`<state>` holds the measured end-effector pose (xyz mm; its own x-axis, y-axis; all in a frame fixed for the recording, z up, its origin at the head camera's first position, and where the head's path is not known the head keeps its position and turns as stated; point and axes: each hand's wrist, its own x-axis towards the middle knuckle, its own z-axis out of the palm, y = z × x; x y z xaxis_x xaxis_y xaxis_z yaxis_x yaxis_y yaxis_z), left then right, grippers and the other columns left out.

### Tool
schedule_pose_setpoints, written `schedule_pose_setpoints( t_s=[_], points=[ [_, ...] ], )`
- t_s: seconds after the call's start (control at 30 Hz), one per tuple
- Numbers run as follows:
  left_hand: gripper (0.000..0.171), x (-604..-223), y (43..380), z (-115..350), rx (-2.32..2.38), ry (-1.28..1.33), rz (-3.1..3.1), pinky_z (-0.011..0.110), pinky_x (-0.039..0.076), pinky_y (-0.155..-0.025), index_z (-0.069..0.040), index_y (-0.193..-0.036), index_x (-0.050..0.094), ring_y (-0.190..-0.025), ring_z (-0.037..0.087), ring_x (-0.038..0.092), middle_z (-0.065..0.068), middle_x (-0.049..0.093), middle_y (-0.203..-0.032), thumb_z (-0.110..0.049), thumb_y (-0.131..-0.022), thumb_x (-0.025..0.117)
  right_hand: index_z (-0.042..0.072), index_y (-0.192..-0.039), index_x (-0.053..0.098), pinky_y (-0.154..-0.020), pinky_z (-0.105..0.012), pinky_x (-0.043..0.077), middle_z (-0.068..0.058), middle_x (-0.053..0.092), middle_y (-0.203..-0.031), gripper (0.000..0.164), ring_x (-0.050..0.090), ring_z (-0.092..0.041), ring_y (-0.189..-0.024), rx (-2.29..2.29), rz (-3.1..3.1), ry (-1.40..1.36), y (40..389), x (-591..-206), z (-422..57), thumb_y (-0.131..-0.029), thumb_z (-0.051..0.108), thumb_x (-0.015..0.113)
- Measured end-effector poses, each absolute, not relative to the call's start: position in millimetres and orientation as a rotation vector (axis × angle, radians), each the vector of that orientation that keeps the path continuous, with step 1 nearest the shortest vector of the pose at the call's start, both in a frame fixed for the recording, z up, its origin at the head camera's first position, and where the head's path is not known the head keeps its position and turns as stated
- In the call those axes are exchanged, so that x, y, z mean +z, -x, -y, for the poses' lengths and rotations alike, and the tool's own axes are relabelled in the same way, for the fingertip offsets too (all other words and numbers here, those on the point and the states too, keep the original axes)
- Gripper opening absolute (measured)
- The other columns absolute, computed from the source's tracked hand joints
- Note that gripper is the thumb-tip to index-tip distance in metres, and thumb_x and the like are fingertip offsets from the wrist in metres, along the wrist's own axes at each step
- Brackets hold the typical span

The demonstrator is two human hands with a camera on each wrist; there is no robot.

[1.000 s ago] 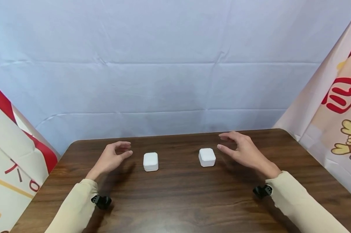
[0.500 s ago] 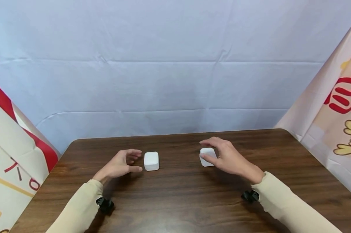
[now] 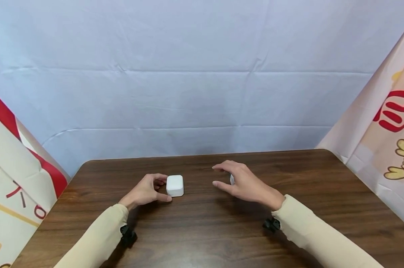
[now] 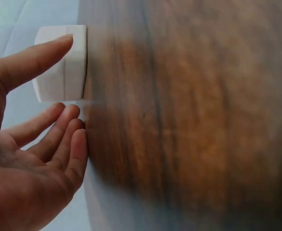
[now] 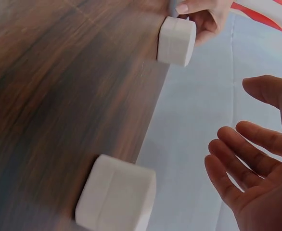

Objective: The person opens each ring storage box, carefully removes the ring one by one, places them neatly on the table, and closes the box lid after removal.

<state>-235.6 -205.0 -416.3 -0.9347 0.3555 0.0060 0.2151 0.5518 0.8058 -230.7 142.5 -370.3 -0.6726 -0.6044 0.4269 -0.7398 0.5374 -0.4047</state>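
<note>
1. Remotely, I saw the left box (image 3: pixel 175 185) on the table (image 3: pixel 202 234)
2. The left hand (image 3: pixel 148 190), fingers relaxed, was beside it
3. Right of that box hung the right hand (image 3: pixel 243 182), fingers parted, near another box (image 5: pixel 117 195)

Right box (image 3: pixel 232 179): all but 1 sliver hidden behind right hand (image 3: pixel 244 182), head view | left hand (image 3: pixel 146 190): touching left box (image 3: pixel 175 185) or apart, unclear | 2 sleeves (image 3: pixel 319 230): cut off by bottom edge | table (image 4: pixel 189 120): blurred, left wrist view
</note>
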Motion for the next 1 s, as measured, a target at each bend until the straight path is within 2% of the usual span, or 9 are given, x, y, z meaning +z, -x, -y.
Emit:
schedule_pose_setpoints(
  t_s=[0.37, 0.6, 0.87, 1.0],
  points=[
    [0.068, -423, 246, 202, 1.377, -0.433, -2.580, 0.044, 0.046, -0.095, 0.003, -0.128, 0.063, -0.106, 0.026, 0.056, 0.009, 0.064, -0.116, -0.010, -0.070, 0.094, 0.011, -0.129, 0.066, -0.086, -0.038, 0.052, 0.001, 0.066, -0.115, 0.040, 0.062, -0.018, -0.105, 0.843, 2.570, -1.165, 240, -379, -122, -0.094, 0.031, 0.075],
    [0.064, -424, 248, 201, 1.393, -0.450, -2.563, 0.043, 0.045, -0.092, 0.005, -0.126, 0.064, -0.104, 0.027, 0.054, 0.011, 0.063, -0.114, -0.007, -0.070, 0.093, 0.009, -0.129, 0.066, -0.087, -0.040, 0.052, -0.002, 0.067, -0.117, 0.041, 0.064, -0.025, -0.107, 0.871, 2.578, -1.178, 244, -380, -113, -0.095, 0.030, 0.074],
    [0.065, -423, 248, 201, 1.411, -0.415, -2.544, 0.043, 0.044, -0.092, 0.006, -0.126, 0.063, -0.104, 0.027, 0.053, 0.011, 0.062, -0.115, -0.004, -0.069, 0.093, 0.009, -0.131, 0.065, -0.089, -0.040, 0.052, -0.003, 0.066, -0.119, 0.042, 0.064, -0.024, -0.109, 0.883, 2.631, -1.179, 249, -384, -104, -0.096, 0.032, 0.073],
    [0.066, -424, 250, 201, 1.416, -0.406, -2.533, 0.042, 0.043, -0.091, 0.006, -0.126, 0.063, -0.103, 0.027, 0.052, 0.011, 0.062, -0.113, -0.004, -0.068, 0.094, 0.007, -0.131, 0.064, -0.089, -0.042, 0.052, -0.008, 0.067, -0.120, 0.044, 0.064, -0.026, -0.109, 0.907, 2.644, -1.187, 252, -387, -99, -0.095, 0.030, 0.074]
  ],
)
